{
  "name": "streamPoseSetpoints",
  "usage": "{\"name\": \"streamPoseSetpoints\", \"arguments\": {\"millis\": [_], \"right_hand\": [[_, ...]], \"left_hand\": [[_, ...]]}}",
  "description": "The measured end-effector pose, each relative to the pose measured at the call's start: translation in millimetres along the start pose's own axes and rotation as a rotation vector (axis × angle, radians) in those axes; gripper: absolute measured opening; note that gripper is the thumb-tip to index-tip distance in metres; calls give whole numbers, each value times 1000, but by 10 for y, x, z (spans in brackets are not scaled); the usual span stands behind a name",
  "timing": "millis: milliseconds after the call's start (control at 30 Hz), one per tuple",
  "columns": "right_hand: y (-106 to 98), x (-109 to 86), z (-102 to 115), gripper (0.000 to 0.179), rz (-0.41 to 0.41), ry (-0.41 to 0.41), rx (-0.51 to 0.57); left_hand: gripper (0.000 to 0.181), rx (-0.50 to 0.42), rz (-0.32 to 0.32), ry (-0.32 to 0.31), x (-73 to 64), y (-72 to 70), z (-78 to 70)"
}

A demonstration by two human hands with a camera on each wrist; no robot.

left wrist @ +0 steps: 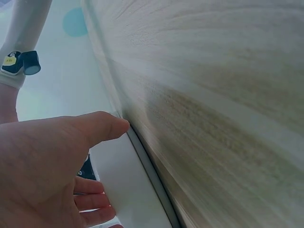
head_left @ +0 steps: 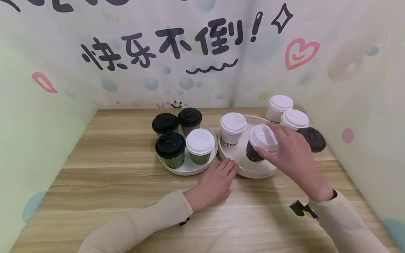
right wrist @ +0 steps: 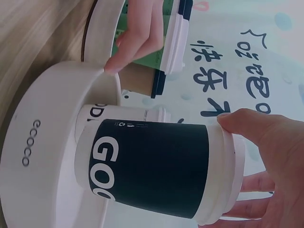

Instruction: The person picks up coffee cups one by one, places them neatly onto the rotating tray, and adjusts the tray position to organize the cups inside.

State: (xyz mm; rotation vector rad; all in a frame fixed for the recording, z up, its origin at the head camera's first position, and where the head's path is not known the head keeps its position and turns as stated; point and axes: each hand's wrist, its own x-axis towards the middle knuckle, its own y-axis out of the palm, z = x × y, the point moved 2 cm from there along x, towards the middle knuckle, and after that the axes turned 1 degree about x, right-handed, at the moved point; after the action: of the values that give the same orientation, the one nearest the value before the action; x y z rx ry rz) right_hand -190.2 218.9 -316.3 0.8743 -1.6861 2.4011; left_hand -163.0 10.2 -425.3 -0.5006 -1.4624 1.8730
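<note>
My right hand grips the white lid of a paper cup with a black sleeve from above. In the right wrist view the sleeve shows white letters, and thumb and fingers hold opposite sides of the lid. The cup is over the right-hand round white tray, its base overlapping the tray wall. Further back on that tray stands a white cup with a white lid. My left hand touches the tray's near-left rim with extended fingers, its thumb apart from them.
Left of it, another round white tray carries several lidded cups, including a green one with a white lid. Behind my right hand stand two white-lidded cups and a black-lidded cup. A printed curtain borders the wooden table.
</note>
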Motion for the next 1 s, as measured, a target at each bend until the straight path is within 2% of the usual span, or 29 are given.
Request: {"name": "streamPoseSetpoints", "arguments": {"millis": [233, 433, 767, 1000], "right_hand": [[122, 31, 58, 71, 6, -35, -15], [204, 29, 70, 71, -2, -59, 14], [334, 2, 95, 72, 30, -35, 13], [396, -2, 102, 70, 9, -82, 9]], "left_hand": [[80, 4, -20, 3, -7, -3, -2], [81, 2, -21, 5, -10, -7, 2], [79, -15, -41, 6, -15, -10, 11], [79, -19, -64, 2, -13, 2, 12]]}}
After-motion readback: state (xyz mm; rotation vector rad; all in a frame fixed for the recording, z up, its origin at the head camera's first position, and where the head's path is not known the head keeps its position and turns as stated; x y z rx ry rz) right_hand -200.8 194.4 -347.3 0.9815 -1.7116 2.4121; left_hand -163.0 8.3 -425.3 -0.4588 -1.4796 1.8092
